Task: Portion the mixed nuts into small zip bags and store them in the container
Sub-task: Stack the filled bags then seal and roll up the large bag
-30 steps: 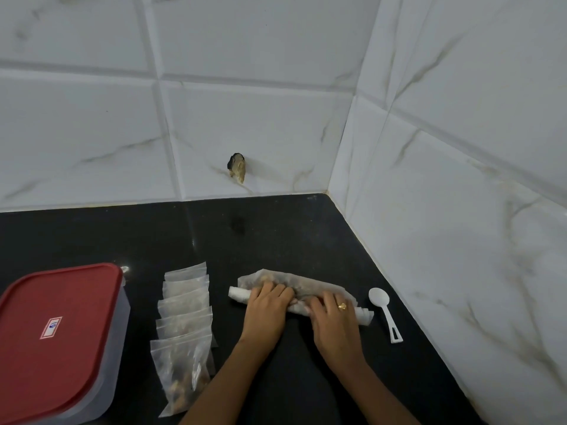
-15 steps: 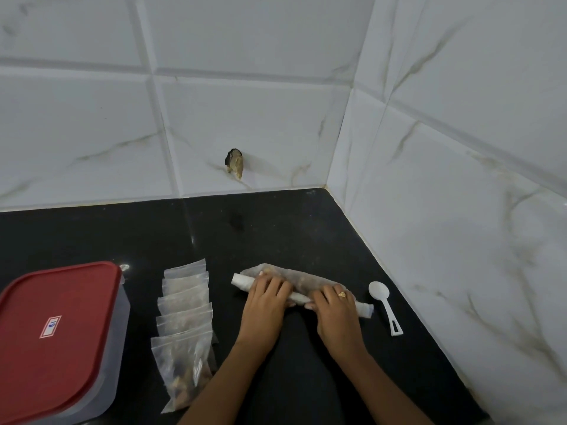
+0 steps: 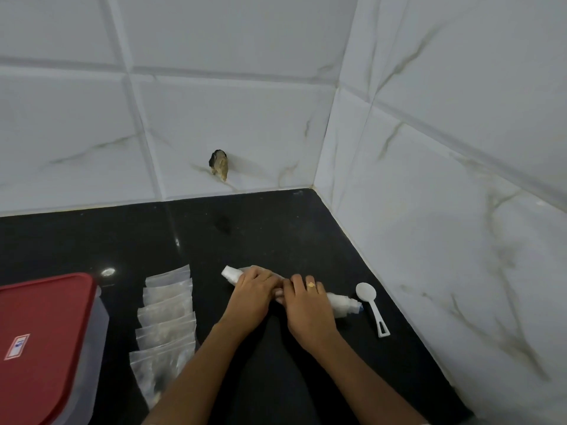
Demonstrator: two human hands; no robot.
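The big nut bag (image 3: 342,303) is now rolled up whole. The flat flap seen a second ago is gone beneath the left hand (image 3: 251,297) and right hand (image 3: 308,306), which lie side by side, fingers curled over the roll, pressing it to the counter (image 3: 276,234). Portioning looks finished (the spoon (image 3: 371,305) lies idle beside the roll). The small zip bags (image 3: 167,311) wait in an overlapping row beside the container (image 3: 46,332), its red lid on, so storing remains. The lid's label (image 3: 17,346) is illegible.
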